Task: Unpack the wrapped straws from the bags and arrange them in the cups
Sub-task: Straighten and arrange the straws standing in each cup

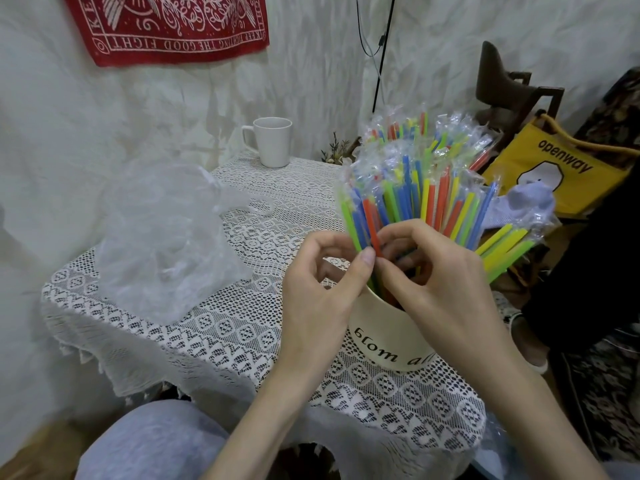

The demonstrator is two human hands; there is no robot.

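Observation:
A cream cup [388, 344] with black lettering stands near the table's right front. It is stuffed with a fan of wrapped straws [415, 181] in green, blue, orange and yellow. My left hand [325, 289] pinches straws at the cup's mouth with thumb and fingers. Opposite it, my right hand [436, 271] has its curled fingers pinching the same bunch of straws. An empty white mug [272, 142] stands at the table's far edge. A crumpled clear plastic bag [166, 237] lies on the left of the table.
White lace cloth covers the small round table [242, 327]. A yellow tote bag [554, 168] and a dark wooden chair [509, 84] stand to the right. White fabric drapes the wall behind, with a red cloth hanging [173, 26] on it. My knee [149, 441] is below the table edge.

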